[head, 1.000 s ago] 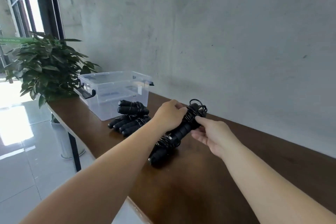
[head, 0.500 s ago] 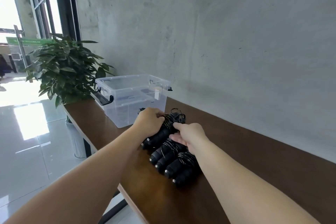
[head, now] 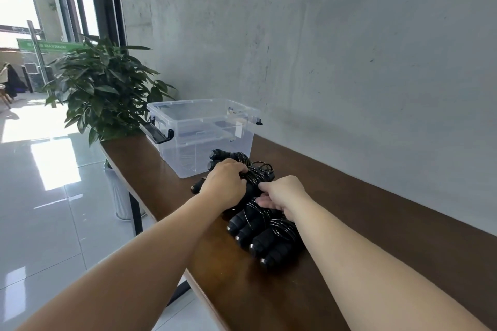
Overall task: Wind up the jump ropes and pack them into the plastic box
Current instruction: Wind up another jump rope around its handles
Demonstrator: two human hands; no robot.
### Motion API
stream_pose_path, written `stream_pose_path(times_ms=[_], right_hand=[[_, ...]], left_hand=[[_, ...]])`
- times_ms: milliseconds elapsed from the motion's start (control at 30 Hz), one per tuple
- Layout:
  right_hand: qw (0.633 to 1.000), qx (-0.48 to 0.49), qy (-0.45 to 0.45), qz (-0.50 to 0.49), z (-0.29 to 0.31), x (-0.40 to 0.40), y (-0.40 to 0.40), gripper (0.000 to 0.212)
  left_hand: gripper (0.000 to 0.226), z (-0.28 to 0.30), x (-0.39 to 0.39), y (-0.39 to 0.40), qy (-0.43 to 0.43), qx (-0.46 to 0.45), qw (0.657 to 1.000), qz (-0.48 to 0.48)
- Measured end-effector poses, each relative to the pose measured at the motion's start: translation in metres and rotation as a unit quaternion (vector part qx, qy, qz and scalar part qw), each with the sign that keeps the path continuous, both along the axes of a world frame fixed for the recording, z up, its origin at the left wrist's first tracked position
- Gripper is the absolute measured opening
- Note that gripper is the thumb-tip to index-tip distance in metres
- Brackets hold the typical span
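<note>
Several wound black jump ropes (head: 265, 236) with thick black handles lie in a cluster on the brown table (head: 376, 223), just in front of the clear plastic box (head: 204, 134), which stands open with black latches. My left hand (head: 224, 185) is closed over one wound rope bundle (head: 255, 174) at the far side of the cluster. My right hand (head: 282, 195) pinches the same bundle's cord from the right, fingers partly hidden among the handles. Two more handle ends (head: 215, 158) poke out beside the box.
A potted green plant (head: 105, 88) stands at the table's far left end, behind the box. A grey concrete wall (head: 322, 48) runs along the table's back edge. Shiny tiled floor (head: 40, 196) lies left of the table's front edge.
Both hands carried the wound rope bundle leftwards to the pile by the box and now press it against the other ropes; the view turned left with them.
</note>
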State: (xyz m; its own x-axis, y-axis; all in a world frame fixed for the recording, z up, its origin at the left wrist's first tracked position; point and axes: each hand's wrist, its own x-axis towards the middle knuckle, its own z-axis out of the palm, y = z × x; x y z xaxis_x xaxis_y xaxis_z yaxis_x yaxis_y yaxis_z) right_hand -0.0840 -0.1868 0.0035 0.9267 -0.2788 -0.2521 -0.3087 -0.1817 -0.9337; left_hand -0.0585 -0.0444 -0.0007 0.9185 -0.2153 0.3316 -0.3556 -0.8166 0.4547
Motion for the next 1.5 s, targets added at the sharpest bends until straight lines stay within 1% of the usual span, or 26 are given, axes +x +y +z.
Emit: stream_pose_path(times_ms=[100, 267, 333, 400, 467, 533, 600, 667, 733, 767, 833, 967, 1067, 1200, 1233, 1267, 1333, 1400, 1433, 1467, 1500], right_hand=[[1.000, 0.004, -0.009, 0.004, -0.001, 0.000, -0.001, 0.017], [1.000, 0.003, -0.027, -0.006, -0.001, -0.002, -0.004, 0.021], [0.999, -0.004, -0.033, -0.010, 0.002, -0.005, -0.006, 0.021], [0.999, -0.013, -0.045, -0.016, 0.006, -0.013, -0.010, 0.023], [0.997, -0.026, -0.066, -0.019, 0.016, -0.026, -0.018, 0.023], [0.995, -0.039, -0.089, -0.036, 0.027, -0.045, -0.032, 0.026], [0.990, -0.052, -0.111, -0.069, 0.039, -0.068, -0.049, 0.028], [0.984, -0.060, -0.126, -0.113, 0.048, -0.092, -0.071, 0.024], [0.975, -0.066, -0.132, -0.167, 0.054, -0.123, -0.098, 0.019], [0.972, -0.068, -0.138, -0.179, 0.058, -0.134, -0.105, 0.019], [0.956, -0.087, -0.154, -0.234, 0.065, -0.172, -0.141, 0.020], [0.929, -0.100, -0.160, -0.318, 0.064, -0.257, -0.204, 0.031], [0.911, -0.094, -0.144, -0.374, 0.059, -0.324, -0.240, 0.029], [0.892, -0.097, -0.125, -0.424, 0.057, -0.408, -0.280, 0.023], [0.885, -0.107, -0.118, -0.437, 0.057, -0.430, -0.291, 0.022], [0.879, -0.118, -0.108, -0.449, 0.058, -0.452, -0.300, 0.023], [0.870, -0.128, -0.085, -0.469, 0.058, -0.495, -0.321, 0.023], [0.862, -0.129, -0.060, -0.486, 0.056, -0.536, -0.341, 0.024], [0.859, -0.132, -0.045, -0.493, 0.053, -0.554, -0.351, 0.024], [0.857, -0.139, -0.028, -0.496, 0.049, -0.569, -0.360, 0.024], [0.855, -0.151, -0.008, -0.496, 0.045, -0.582, -0.369, 0.023]], left_hand=[[0.032, 0.000, -0.002, -0.002, -0.010, 0.000, 1.000, -0.003], [0.022, 0.006, -0.010, -0.010, -0.053, 0.020, 0.998, -0.018], [0.021, 0.010, -0.016, -0.015, -0.063, 0.000, 0.998, -0.011], [0.026, 0.015, -0.024, -0.021, -0.073, -0.035, 0.997, 0.011], [0.035, 0.021, -0.033, -0.031, -0.084, -0.072, 0.993, 0.028], [0.042, 0.029, -0.045, -0.048, -0.085, -0.103, 0.991, 0.017], [0.044, 0.038, -0.059, -0.071, -0.070, -0.156, 0.985, -0.024], [0.044, 0.045, -0.075, -0.102, -0.048, -0.202, 0.976, -0.071], [0.045, 0.048, -0.097, -0.141, -0.023, -0.229, 0.966, -0.116], [0.046, 0.051, -0.105, -0.152, -0.012, -0.242, 0.961, -0.129], [0.044, 0.052, -0.132, -0.199, 0.033, -0.269, 0.945, -0.185], [0.031, 0.048, -0.198, -0.277, 0.122, -0.300, 0.896, -0.304], [0.032, 0.042, -0.253, -0.325, 0.173, -0.305, 0.856, -0.380], [0.038, 0.033, -0.317, -0.370, 0.248, -0.258, 0.805, -0.473], [0.038, 0.031, -0.332, -0.380, 0.259, -0.236, 0.794, -0.497], [0.037, 0.029, -0.347, -0.387, 0.257, -0.205, 0.790, -0.518], [0.028, 0.027, -0.375, -0.402, 0.214, -0.121, 0.793, -0.558], [0.020, 0.024, -0.401, -0.416, 0.162, -0.037, 0.781, -0.603], [0.021, 0.022, -0.413, -0.423, 0.144, -0.001, 0.767, -0.626], [0.029, 0.020, -0.423, -0.431, 0.129, 0.034, 0.750, -0.648], [0.043, 0.018, -0.432, -0.439, 0.116, 0.071, 0.731, -0.669]])
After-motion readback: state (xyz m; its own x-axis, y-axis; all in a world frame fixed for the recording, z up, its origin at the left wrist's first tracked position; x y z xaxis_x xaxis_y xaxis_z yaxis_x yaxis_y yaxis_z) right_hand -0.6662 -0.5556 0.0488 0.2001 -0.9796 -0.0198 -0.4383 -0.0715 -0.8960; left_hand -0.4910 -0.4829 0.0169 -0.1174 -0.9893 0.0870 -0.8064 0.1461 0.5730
